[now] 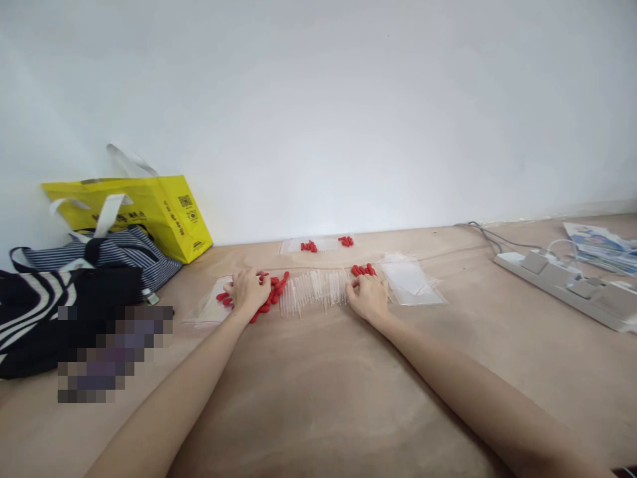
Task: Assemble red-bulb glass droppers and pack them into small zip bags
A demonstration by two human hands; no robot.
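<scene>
My left hand [247, 290] rests over a loose pile of red pieces [275, 297], its fingers bent and apart, with nothing visibly gripped. Under and beside it lies a clear bag [209, 307]. Several thin clear sticks [313, 290] lie side by side between the hands. At their right end is my right hand [369, 297], fingers slightly spread, touching the table beside a small group of red pieces [363, 269]; its fingertips are partly hidden. Flat clear bags [411, 280] lie just right of it. Farther back, a clear bag [327, 247] bears two small clusters of red pieces.
A yellow bag [172, 216], a striped cloth bag [129, 249] and black fabric [44, 312] with white stripes stand at the left, near a blurred patch. A white power strip [562, 289] with plugs and cables lies right, before printed sheets [600, 242]. A wall rises behind the table [308, 398].
</scene>
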